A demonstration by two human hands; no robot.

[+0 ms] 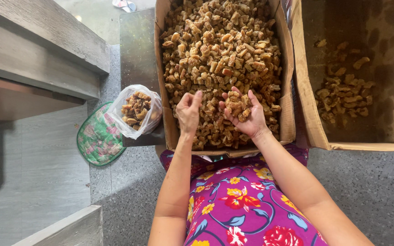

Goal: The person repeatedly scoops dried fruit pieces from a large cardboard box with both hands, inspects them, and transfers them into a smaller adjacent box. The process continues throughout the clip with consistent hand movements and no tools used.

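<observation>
A cardboard box in front of me is filled with small brown fried pieces. My right hand is cupped palm up over the near part of the box and holds a heap of those pieces. My left hand hovers just left of it, palm down, fingers loosely curled over the pieces; whether it holds any I cannot tell. To the left of the box stands an open clear plastic bag partly filled with the same pieces.
A second cardboard box on the right holds only a few pieces on its stained bottom. A green patterned mat lies under the bag. Grey stone steps rise on the left. My lap in flowered purple cloth is below.
</observation>
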